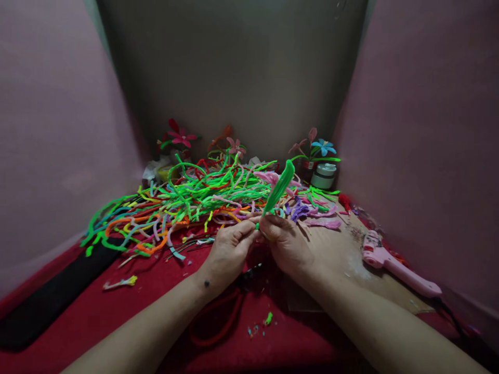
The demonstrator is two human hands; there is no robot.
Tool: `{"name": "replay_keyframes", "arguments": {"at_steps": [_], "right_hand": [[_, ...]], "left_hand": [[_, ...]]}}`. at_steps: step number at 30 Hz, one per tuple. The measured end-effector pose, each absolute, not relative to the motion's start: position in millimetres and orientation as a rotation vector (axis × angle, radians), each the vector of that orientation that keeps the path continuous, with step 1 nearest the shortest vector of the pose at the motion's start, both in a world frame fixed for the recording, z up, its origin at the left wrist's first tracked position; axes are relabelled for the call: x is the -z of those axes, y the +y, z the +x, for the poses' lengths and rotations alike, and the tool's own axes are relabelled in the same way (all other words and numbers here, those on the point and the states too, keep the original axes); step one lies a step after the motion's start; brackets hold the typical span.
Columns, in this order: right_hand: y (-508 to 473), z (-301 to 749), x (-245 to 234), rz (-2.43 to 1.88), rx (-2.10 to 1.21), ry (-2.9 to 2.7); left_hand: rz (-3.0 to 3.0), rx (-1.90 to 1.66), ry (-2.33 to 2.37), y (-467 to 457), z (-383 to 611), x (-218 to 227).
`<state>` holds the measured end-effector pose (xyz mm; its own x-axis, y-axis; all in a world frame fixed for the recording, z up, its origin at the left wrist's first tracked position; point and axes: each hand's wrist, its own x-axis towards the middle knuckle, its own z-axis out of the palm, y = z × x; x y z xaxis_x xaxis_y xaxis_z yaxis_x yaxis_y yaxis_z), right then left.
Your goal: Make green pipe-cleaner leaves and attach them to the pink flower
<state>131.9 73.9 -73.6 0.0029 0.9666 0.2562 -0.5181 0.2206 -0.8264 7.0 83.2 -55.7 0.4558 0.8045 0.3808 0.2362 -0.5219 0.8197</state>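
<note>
Between my two hands, a green pipe-cleaner leaf (pixel 278 188) stands upright, tilted a little to the right. My right hand (pixel 286 241) is closed in a pinch around its base. Close beside it, my left hand (pixel 234 246) is closed too, its thumb and fingers pinching the green lower end of the same leaf. The fingertips of both hands nearly touch and partly hide that end. Behind them spreads a large heap of loose pipe cleaners (pixel 218 189), mostly green, with orange, red, yellow and pink among them.
A pink hot glue gun (pixel 405 272) lies on a cardboard sheet (pixel 339 259) at right. Finished flowers (pixel 182 136) and a lidded jar (pixel 323 175) stand by the back wall. A black strip (pixel 58 296) lies at left on the red cloth (pixel 156 306); pink sheets flank both sides.
</note>
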Motion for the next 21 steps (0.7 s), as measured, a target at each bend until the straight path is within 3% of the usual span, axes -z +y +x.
{"name": "replay_keyframes", "arguments": {"at_steps": [14, 21], "right_hand": [[76.7, 136.0, 77.1, -0.645, -1.442, -0.944], [78.1, 142.5, 72.2, -0.725, -1.344, -1.075]], "left_hand": [[1.556, -0.914, 0.787, 91.4, 6.3, 45.5], [1.462, -0.857, 0.782, 93.6, 2.9, 44.6]]}}
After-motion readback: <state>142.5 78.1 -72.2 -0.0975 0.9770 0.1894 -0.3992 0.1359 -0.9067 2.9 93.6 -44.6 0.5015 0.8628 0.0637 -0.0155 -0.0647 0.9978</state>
